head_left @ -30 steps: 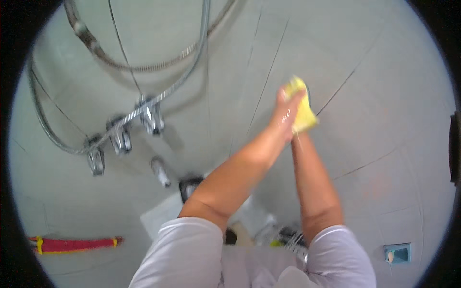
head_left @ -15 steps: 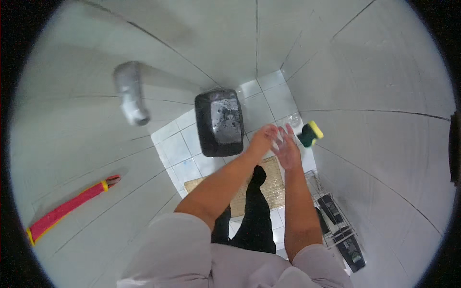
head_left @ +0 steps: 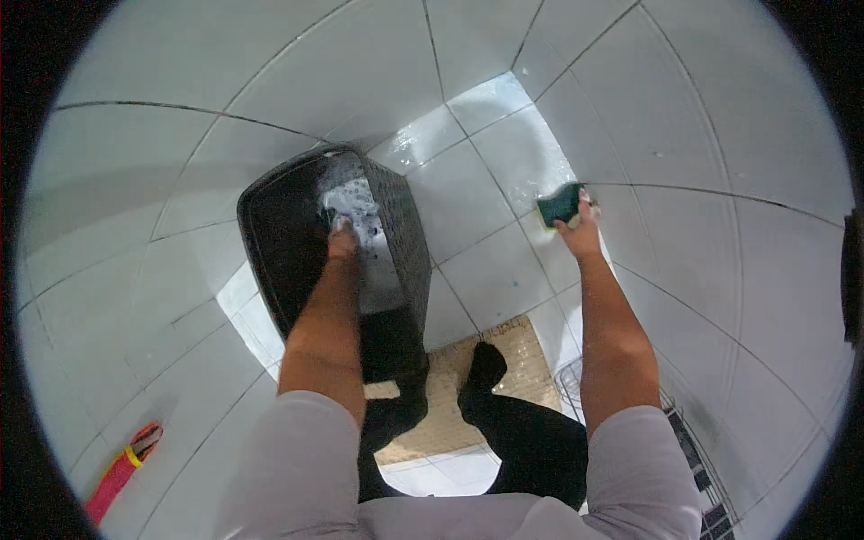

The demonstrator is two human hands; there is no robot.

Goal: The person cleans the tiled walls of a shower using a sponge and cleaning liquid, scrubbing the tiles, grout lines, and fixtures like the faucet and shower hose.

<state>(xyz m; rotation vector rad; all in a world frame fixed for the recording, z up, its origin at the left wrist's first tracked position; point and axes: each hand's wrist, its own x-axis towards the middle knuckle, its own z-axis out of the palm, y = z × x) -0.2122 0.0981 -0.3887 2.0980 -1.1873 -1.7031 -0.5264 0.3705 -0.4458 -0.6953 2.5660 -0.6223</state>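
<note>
A green and yellow sponge (head_left: 560,207) is in my right hand (head_left: 582,236), its fingers closed around the near edge, out by the right-hand wall. My left hand (head_left: 342,239) reaches down into a black plastic bin (head_left: 413,243) with a textured outer side. White suds (head_left: 353,200) and a shiny wet patch show inside it. The left fingers are blurred among the suds, so whether they grip anything is unclear. The bin leans, its mouth toward me.
White tiles cover the floor (head_left: 490,252) and walls, wet in the far corner. A woven mat (head_left: 441,423) lies under my feet. A wire rack (head_left: 706,450) stands at the lower right; a red and yellow fabric-covered handle (head_left: 121,468) shows at the lower left.
My hands have moved apart. The right one has taken the sponge; the left one has gone into the bin. The bin looks larger, nearer and more tilted, and my view has shifted.
</note>
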